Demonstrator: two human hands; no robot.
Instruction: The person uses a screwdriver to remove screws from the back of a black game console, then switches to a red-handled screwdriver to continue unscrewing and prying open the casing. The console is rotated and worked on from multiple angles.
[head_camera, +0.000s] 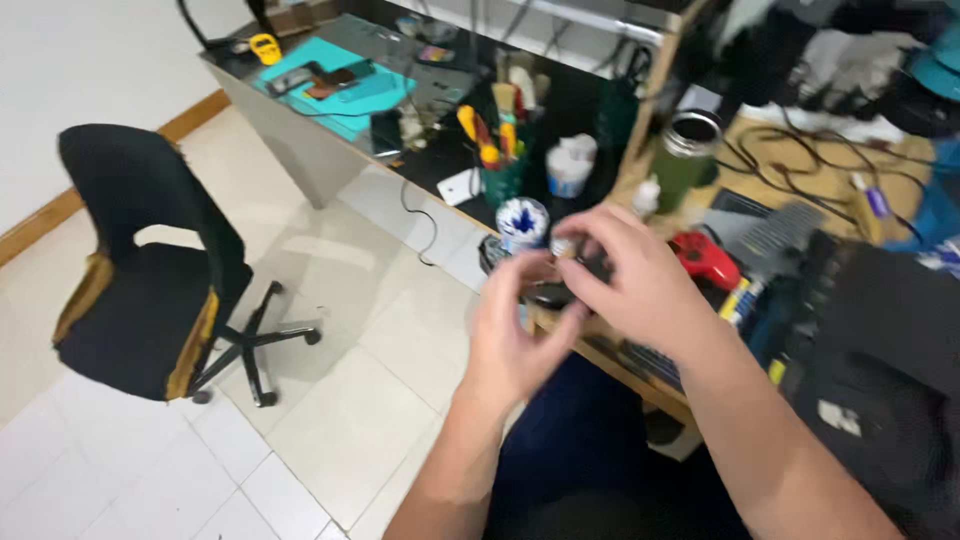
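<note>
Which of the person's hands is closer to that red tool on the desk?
Right. The right hand sits just beside the red tool, almost touching; the left hand is farther off, lower and to the left.

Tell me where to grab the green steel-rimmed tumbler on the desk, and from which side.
Grip the green tumbler around its mid-body, coming from the front. It stands upright, mouth open, so the round wall suits a wrap grip. A white dropper bottle crowds its left side.

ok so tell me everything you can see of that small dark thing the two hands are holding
The small dark object is mostly hidden and motion-blurred. It looks black, rounded and glossy; its make cannot be told. It sits above the wooden desk edge, in front of a blue-and-white round container. The left hand cups it from below and the right hand closes over it from above.
</note>
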